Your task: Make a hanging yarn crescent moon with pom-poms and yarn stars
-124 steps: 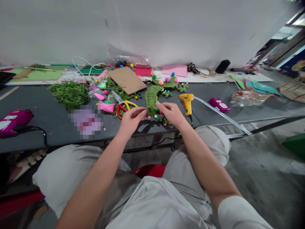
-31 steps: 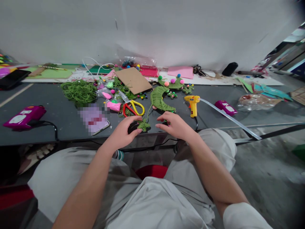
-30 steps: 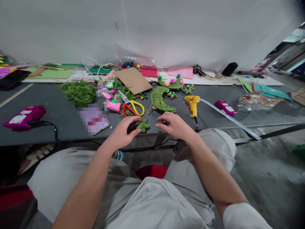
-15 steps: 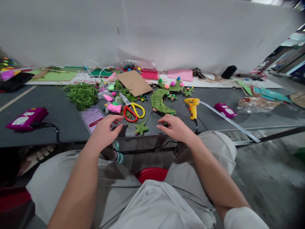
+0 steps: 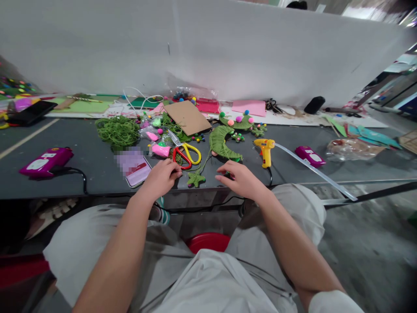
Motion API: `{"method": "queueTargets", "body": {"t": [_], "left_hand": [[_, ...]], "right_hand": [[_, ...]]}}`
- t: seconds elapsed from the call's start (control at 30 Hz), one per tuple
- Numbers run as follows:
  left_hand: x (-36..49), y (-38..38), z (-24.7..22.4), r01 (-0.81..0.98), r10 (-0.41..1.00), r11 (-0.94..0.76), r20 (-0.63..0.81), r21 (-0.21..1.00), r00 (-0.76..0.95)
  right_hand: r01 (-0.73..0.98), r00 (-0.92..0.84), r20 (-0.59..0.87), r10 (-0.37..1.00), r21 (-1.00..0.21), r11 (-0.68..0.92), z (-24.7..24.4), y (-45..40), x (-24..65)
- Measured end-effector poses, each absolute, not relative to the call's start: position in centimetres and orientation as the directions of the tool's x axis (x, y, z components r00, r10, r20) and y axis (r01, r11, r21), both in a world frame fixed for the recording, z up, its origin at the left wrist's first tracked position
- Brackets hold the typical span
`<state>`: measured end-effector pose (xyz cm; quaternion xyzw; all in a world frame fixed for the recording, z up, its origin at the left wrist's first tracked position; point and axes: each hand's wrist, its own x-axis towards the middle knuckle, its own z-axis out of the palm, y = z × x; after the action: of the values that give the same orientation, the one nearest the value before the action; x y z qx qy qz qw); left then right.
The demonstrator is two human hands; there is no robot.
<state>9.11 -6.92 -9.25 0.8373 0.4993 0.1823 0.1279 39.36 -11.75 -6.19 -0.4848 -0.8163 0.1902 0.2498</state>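
My left hand (image 5: 164, 176) is at the table's front edge with its fingers drawn together; whatever they hold, if anything, is hidden. Just beyond it lie scissors (image 5: 186, 154) with one red and one yellow handle loop. Between my hands rests a small green yarn-wrapped star (image 5: 195, 178), a strand of yarn running up from it. My right hand (image 5: 239, 176) hovers at the edge with thumb and fingers apart, near a green yarn-wrapped crescent (image 5: 221, 143). Small coloured bits show behind its fingers, too hidden to name.
A yellow glue gun (image 5: 265, 152) with a long clear glue stick (image 5: 316, 172) lies right. To the left are a phone (image 5: 138, 174), a green yarn heap (image 5: 117, 131) and a purple device (image 5: 47, 163). Cardboard (image 5: 187, 117) and a pompom-trimmed crescent (image 5: 239, 123) lie farther back.
My left hand has moved right, toward the scissors handles, and its fingers have closed together. My right hand stays nearly in place. The view has shifted slightly.
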Motion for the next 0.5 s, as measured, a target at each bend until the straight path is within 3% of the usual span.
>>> {"method": "queueTargets", "body": {"t": [0.1, 0.2, 0.37, 0.5], "left_hand": [[9.3, -6.8, -9.3, 0.82, 0.88, -0.475, 0.193, 0.319, 0.434], [9.0, -7.1, -8.8, 0.801, 0.879, -0.475, 0.232, 0.365, 0.416], [8.2, -8.1, -7.0, 0.643, 0.905, -0.424, 0.322, 0.638, 0.277], [8.2, -8.4, -6.4, 0.378, 0.94, -0.336, 0.336, 0.863, 0.067]], "right_hand": [[0.696, -0.404, 0.226, 0.886, -0.553, 0.458, -6.2, -11.8, 39.4], [0.693, -0.401, 0.227, 0.888, -0.558, 0.456, -6.1, -11.8, 39.4], [0.686, -0.403, 0.231, 0.885, -0.564, 0.46, -5.9, -11.9, 39.2], [0.686, -0.406, 0.232, 0.884, -0.562, 0.462, -5.9, -11.9, 39.1]]}}
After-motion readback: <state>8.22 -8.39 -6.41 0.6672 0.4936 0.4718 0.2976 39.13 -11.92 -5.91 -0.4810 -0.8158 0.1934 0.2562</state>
